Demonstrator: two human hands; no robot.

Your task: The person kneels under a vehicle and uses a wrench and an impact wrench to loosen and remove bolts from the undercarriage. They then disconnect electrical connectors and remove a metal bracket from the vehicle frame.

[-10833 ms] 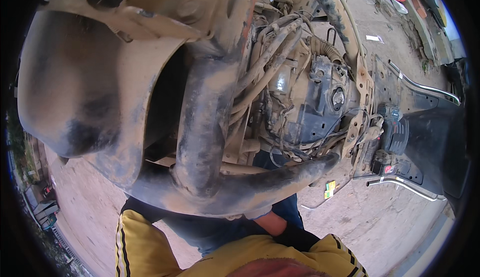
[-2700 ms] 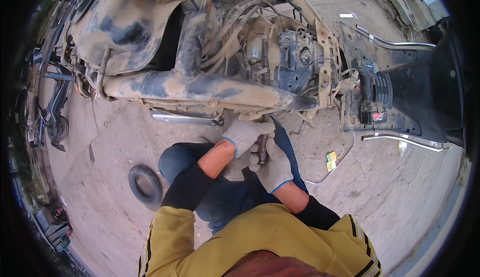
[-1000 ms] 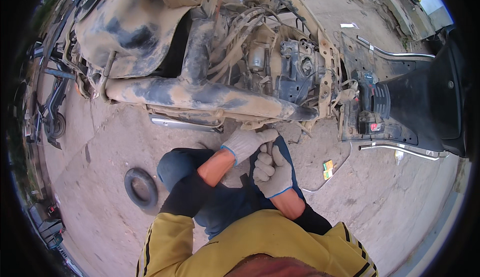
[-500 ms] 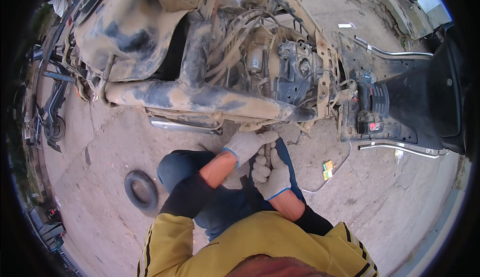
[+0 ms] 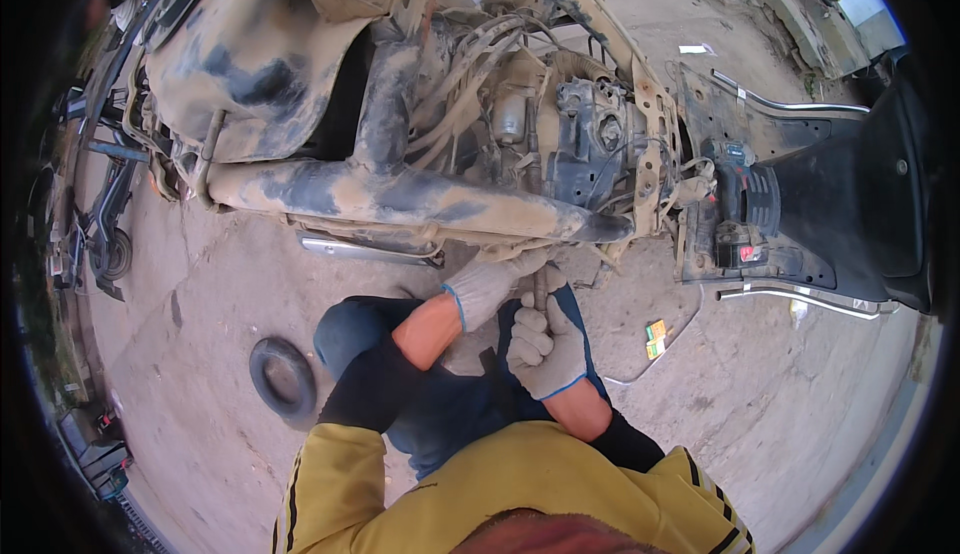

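Both hands wear pale work gloves with blue cuffs, low against the near side of a dusty, stripped vehicle frame (image 5: 400, 199). My right hand (image 5: 546, 346) is closed around a slim dark metal rod (image 5: 541, 290), which stands up out of the fist toward the frame. My left hand (image 5: 492, 287) reaches in beside the rod's upper end, just under the frame's thick lower tube. Its fingers are drawn together there, and their tips are partly hidden, so what they pinch cannot be made out.
A grimy engine (image 5: 590, 144) with hoses sits inside the frame. Right of it, a cordless power tool (image 5: 735, 189) rests on a black panel with a seat-like part (image 5: 850, 189). A rubber ring (image 5: 282, 378) and a small yellow-green packet (image 5: 655, 339) lie on the concrete.
My left hand has shifted slightly up toward the frame, its fingers now further under the tube. My right hand has changed its grip slightly and still holds the rod.
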